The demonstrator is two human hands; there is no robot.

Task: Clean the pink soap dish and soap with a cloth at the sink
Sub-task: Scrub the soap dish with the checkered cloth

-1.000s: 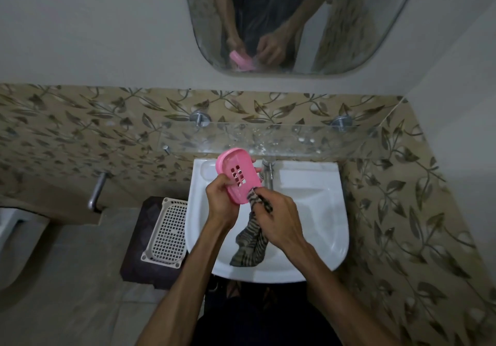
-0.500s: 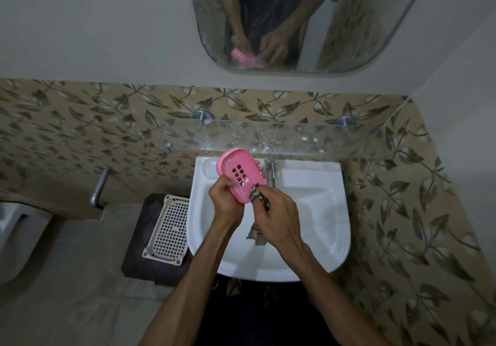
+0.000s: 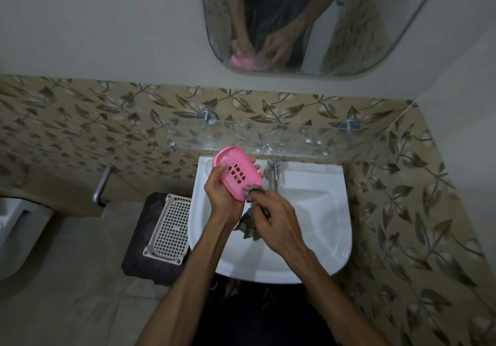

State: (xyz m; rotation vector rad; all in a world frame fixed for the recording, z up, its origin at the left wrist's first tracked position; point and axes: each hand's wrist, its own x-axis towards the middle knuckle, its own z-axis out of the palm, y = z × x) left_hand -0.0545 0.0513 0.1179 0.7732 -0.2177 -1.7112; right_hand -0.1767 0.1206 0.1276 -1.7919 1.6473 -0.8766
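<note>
Since a sec ago my right hand (image 3: 279, 223) has bunched the cloth (image 3: 251, 226) up, so less of it hangs down over the basin; dish angle abt the same. Left hand (image 3: 224, 198) grips the pink soap dish (image 3: 236, 175) w/ thumb on the near edge and fingers wrapped behind, tilted up above the back left of the white sink (image 3: 322, 225), its slotted face toward me. Right hand's fingers are curled round the striped cloth, pressing a wad of it vs the dish's lower right end; rest of the cloth dangles under my palm. Tap (image 3: 273, 178) stands just right of the dish. Can't see the soap. White perforated basket (image 3: 170, 229) sits on a dark stool left of the sink. Mirror (image 3: 349, 23) above shows both hands and the dish.
</note>
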